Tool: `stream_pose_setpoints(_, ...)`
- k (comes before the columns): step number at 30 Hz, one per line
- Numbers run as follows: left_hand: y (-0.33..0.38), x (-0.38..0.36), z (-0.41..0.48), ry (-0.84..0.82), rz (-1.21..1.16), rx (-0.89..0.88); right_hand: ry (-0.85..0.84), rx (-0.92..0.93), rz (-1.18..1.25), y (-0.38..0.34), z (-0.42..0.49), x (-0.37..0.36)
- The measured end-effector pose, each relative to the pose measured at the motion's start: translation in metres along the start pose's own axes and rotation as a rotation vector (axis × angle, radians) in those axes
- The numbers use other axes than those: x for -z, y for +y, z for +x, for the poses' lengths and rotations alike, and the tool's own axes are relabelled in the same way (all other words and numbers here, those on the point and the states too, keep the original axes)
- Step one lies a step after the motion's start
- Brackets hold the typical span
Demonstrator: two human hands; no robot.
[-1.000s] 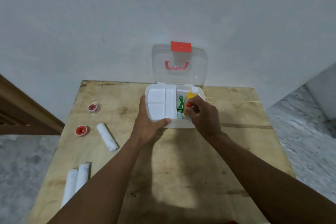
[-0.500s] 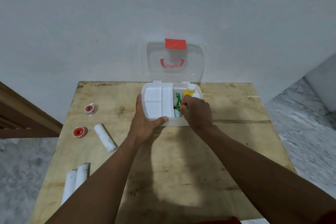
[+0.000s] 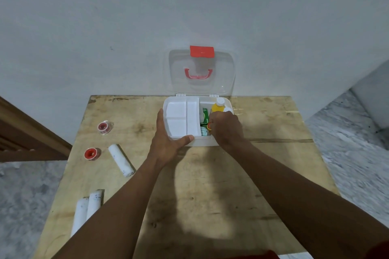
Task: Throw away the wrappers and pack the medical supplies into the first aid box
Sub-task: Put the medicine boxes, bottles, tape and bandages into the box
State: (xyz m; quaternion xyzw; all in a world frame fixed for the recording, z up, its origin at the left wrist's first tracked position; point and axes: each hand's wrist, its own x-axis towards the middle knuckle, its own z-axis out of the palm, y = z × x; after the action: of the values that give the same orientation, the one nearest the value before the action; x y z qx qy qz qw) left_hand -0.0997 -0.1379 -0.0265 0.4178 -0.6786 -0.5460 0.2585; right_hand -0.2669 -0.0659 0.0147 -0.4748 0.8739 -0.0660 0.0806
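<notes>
Packing seems under way: the left hand [image 3: 166, 141] grips the box [image 3: 210, 143] at its near-left corner, the right hand [image 3: 226, 130] has its fingers [image 3: 213, 120] pinching an orange-capped item [image 3: 209, 126] inside, and the rolls [image 3: 121, 160] and tapes [image 3: 91, 153] left of the box likely go in next.

no readable text, white print on the green packet [image 3: 205, 114] too blurred

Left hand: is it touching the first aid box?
Touching. The head view shows the left hand gripping the first aid box at its near-left corner, thumb on the rim.
</notes>
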Motion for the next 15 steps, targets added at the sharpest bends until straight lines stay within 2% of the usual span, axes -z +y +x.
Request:
stream_pose_setpoints(11, 0.002, 0.002, 0.000, -0.014, -0.015, -0.023, 0.060, 0.082, 0.011, 0.011, -0.010, 0.001)
stream_pose_setpoints(15, 0.005, 0.003, -0.001, -0.023, -0.034, -0.031, 0.254, 0.132, 0.137, 0.021, -0.025, 0.003)
